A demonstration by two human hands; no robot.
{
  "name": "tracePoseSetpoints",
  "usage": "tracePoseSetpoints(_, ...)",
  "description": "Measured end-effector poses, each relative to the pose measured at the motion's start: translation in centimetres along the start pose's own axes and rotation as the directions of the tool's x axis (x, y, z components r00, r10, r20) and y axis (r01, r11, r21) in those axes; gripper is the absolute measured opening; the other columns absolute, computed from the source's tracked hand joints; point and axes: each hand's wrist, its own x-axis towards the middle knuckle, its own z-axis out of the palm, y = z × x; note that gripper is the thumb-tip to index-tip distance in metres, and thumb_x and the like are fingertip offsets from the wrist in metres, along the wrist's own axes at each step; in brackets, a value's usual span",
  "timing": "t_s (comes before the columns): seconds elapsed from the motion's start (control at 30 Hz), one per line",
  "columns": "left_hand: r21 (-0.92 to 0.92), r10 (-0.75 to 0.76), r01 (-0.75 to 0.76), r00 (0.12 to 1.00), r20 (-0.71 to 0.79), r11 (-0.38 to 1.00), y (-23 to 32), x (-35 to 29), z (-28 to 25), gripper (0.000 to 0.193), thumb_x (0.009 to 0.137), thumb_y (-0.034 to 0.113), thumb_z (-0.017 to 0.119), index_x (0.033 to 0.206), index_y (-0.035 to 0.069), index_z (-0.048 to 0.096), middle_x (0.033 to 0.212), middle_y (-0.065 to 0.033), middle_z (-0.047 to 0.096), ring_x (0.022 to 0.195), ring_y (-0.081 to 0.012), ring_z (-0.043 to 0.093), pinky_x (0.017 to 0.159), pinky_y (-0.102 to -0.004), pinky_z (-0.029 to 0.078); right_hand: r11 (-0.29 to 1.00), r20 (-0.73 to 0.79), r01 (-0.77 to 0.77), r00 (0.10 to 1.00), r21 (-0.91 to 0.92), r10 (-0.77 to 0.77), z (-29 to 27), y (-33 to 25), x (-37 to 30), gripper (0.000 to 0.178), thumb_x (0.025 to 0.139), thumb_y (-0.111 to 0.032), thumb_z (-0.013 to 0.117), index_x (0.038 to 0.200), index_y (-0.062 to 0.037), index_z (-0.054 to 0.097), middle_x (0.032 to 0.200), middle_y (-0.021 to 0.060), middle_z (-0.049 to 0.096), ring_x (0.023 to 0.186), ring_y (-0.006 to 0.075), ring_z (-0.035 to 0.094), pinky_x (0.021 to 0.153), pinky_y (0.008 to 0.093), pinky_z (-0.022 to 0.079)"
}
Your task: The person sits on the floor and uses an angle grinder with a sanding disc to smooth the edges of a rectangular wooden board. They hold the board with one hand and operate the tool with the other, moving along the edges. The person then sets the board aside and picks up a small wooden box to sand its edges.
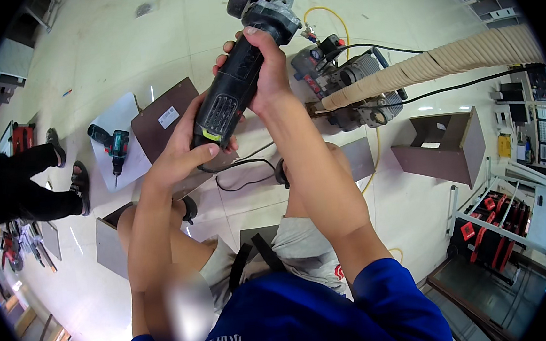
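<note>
An angle grinder with a black body and a grey metal head is held up in front of me, tilted with its head away. My left hand is closed round the rear end of the body, near a yellow-green patch. Nearer the head, my right hand wraps the body, thumb lying along its top. The grinder's black cord drops from the rear end and loops above the floor between my knees. The face of the disc is turned away and hidden.
A green and black cordless drill lies on a white sheet at left, beside brown boards. Another person's legs stand farther left. A machine with a wrapped hose is at right, near a brown box.
</note>
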Motion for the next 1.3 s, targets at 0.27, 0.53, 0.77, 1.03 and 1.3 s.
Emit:
tracePoseSetpoints(0.27, 0.214, -0.026, 0.07, 0.979, -0.201, 0.974, -2.5, -0.3, 1.8, 0.08, 0.088, 0.032, 0.076, 0.147, -0.004, 0.036, 0.127, -0.0163, 0.059, 0.116, -0.0227, 0.061, 0.099, -0.0361, 0.048, 0.978, -0.034, -0.019, 0.999, -0.208, 0.012, -1.1, -0.5, -0.7, 0.036, 0.085, -0.033, 0.071, 0.104, -0.0087, 0.053, 0.089, 0.0098, 0.062, 0.073, 0.0252, 0.066, 0.071, 0.043, 0.057)
tracePoseSetpoints(0.53, 0.545, -0.074, 0.545, 0.747, -0.66, 0.638, -1.9, -4.7, -9.3, 0.07, 0.089, 0.039, 0.069, 0.142, -0.003, 0.05, 0.127, -0.0277, 0.064, 0.117, -0.0327, 0.065, 0.092, -0.0419, 0.054, 0.92, -0.167, -0.183, 0.977, -0.348, 0.131, -4.8, -0.7, -0.9, 0.032, 0.085, -0.027, 0.073, 0.101, -0.0047, 0.057, 0.085, 0.0119, 0.065, 0.068, 0.0259, 0.067, 0.064, 0.0418, 0.058)
tracePoseSetpoints(0.77, 0.662, 0.029, 0.744, 0.662, -0.749, 0.086, -14.5, -8.3, -12.1, 0.086, 0.086, 0.054, 0.065, 0.151, 0.006, 0.038, 0.155, -0.0371, 0.027, 0.142, -0.053, 0.03, 0.112, -0.0597, 0.033, 0.756, -0.118, -0.321, 0.943, -0.57, 0.311, -7.8, -2.3, 3.2, 0.03, 0.085, -0.02, 0.074, 0.1, 0.0004, 0.059, 0.081, 0.0123, 0.065, 0.061, 0.0236, 0.067, 0.057, 0.0378, 0.058)
tracePoseSetpoints(1.03, 0.835, 0.194, 0.541, 0.834, -0.517, -0.101, -17.5, -9.7, -11.7, 0.086, 0.083, 0.06, 0.062, 0.151, 0.01, 0.044, 0.16, -0.0347, 0.019, 0.15, -0.0521, 0.014, 0.118, -0.0639, 0.012, 0.659, -0.148, -0.424, 0.889, -0.622, 0.433, -11.8, -0.9, 9.4, 0.031, 0.084, -0.02, 0.076, 0.1, -0.0012, 0.058, 0.081, 0.0131, 0.066, 0.061, 0.0235, 0.067, 0.057, 0.0386, 0.058)
tracePoseSetpoints(1.3, 0.914, 0.064, 0.39, 0.921, -0.385, -0.111, -15.9, -7.9, -15.0, 0.085, 0.08, 0.066, 0.058, 0.145, 0.011, 0.054, 0.163, -0.0293, 0.02, 0.152, -0.0483, 0.015, 0.118, -0.0654, 0.009, 0.636, -0.145, -0.566, 0.796, -0.525, 0.588, -19.9, 2.3, 14.8, 0.029, 0.084, -0.02, 0.075, 0.1, -0.0015, 0.059, 0.08, 0.0125, 0.066, 0.062, 0.0236, 0.067, 0.059, 0.0386, 0.058)
